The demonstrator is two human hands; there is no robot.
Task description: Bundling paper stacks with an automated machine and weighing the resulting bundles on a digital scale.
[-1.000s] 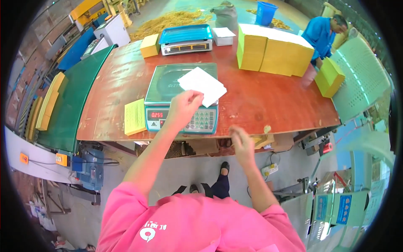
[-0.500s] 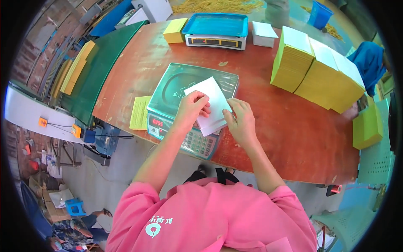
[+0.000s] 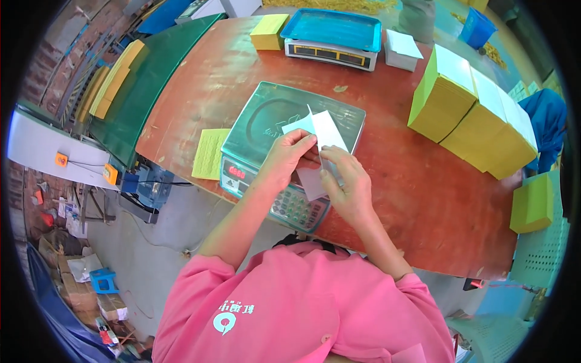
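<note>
Just above the near part of a digital scale (image 3: pixel 275 109) with a flat metal plate, I hold white paper sheets (image 3: pixel 330 130) between both hands. My left hand (image 3: pixel 284 158) pinches the sheets at their left side, thumb and fingertips together. On the right side, my right hand (image 3: pixel 350 184) has its thumb and fingers closed on the paper. The sheets stand partly apart, one corner curling upward and a lower part hanging over the keypad. Beside the scale's left side lies a yellow paper stack (image 3: pixel 209 154).
A second scale (image 3: pixel 330 53) with a blue tray stands at the far edge, between a yellow block (image 3: pixel 269 33) and a white paper stack (image 3: pixel 402 51). Tall yellow-sided paper stacks (image 3: pixel 469 115) line the right of the red table (image 3: pixel 417 199). A green table (image 3: pixel 145 78) adjoins at left.
The sheets, lying nearly flat together before, are now bent and fanned apart. My fingers have come closer together around them. The view has shifted, so the table things sit further right.
</note>
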